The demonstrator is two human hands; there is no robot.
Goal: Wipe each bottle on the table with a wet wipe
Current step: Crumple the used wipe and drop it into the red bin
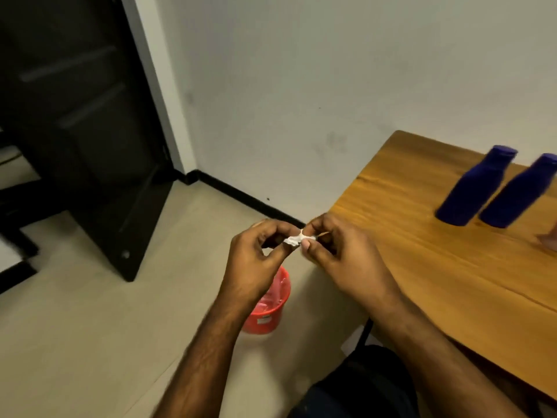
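Observation:
A small crumpled white wet wipe (pixel 297 239) is pinched between the fingertips of both hands, held in the air off the table's left corner. My left hand (pixel 259 260) grips its left end and my right hand (pixel 340 251) its right end. Two dark blue bottles stand upright side by side on the wooden table (pixel 422 251) at the right: one bottle (pixel 473 188) and, touching or nearly touching it, a second bottle (pixel 521 194). Both hands are well to the left of the bottles.
An orange bucket (pixel 268 309) with plastic wrappers inside stands on the tiled floor below my left hand. A dark door (pixel 75 116) is at the left. A pinkish object (pixel 550 239) shows at the right frame edge on the table.

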